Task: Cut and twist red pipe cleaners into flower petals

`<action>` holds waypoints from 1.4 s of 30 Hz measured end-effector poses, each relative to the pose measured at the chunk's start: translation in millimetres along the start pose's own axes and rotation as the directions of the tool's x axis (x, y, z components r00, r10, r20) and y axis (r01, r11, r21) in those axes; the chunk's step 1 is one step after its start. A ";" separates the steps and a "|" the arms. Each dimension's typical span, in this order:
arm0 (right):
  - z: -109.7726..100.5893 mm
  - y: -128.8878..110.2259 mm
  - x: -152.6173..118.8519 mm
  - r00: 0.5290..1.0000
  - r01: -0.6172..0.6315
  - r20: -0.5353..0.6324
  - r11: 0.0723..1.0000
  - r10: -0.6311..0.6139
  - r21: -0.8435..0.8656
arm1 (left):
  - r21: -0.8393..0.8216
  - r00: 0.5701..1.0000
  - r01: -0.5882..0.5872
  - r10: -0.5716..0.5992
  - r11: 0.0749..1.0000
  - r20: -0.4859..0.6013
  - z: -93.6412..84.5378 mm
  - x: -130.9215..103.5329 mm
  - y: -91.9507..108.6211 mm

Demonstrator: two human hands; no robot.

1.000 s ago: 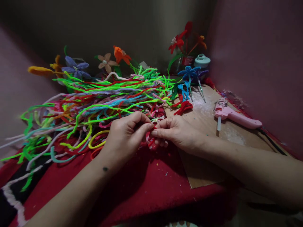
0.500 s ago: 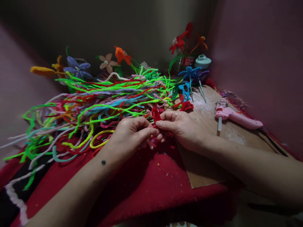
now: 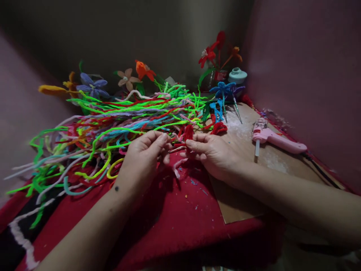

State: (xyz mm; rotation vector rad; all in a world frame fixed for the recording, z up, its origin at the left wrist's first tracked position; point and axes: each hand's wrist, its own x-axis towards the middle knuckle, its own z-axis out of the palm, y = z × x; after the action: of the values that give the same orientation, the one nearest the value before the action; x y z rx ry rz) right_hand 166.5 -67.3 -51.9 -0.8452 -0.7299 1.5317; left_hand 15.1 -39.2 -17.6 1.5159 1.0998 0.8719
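Observation:
My right hand (image 3: 217,152) pinches a looped red pipe cleaner (image 3: 188,132) between thumb and fingers, with the fuzzy loop standing up above the fingertips. My left hand (image 3: 146,152) is a short gap to the left, its thumb and forefinger pressed together. Whatever those left fingertips hold, if anything, is too small to make out. Behind both hands spreads a large heap of pipe cleaners (image 3: 132,109) in green, red, blue, pink and white. More bent red pipe cleaner pieces (image 3: 219,128) lie just beyond my right hand.
A pink glue gun (image 3: 279,141) rests on a brown board (image 3: 239,203) at the right. Blue flowers on stems (image 3: 222,90) and a pale blue bottle (image 3: 237,75) stand behind. Finished fuzzy flowers (image 3: 93,84) line the back. Small scraps dot the red cloth (image 3: 175,229).
My hands have drawn apart: the left has moved left and up, away from the red pipe cleaner. The right still holds it. The view has shifted slightly.

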 end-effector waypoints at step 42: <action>7.2 -7.6 -10.5 0.995 -0.098 0.004 0.944 0.104 -0.314 | -0.051 0.987 0.121 -0.114 0.991 0.117 -3.1 -0.6 1.6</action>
State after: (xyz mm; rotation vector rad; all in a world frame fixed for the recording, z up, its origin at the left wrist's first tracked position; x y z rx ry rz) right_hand 165.1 -76.7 -40.5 -1.1190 -0.9750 1.5385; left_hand 12.3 -38.9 -15.4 1.4206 1.0606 0.7211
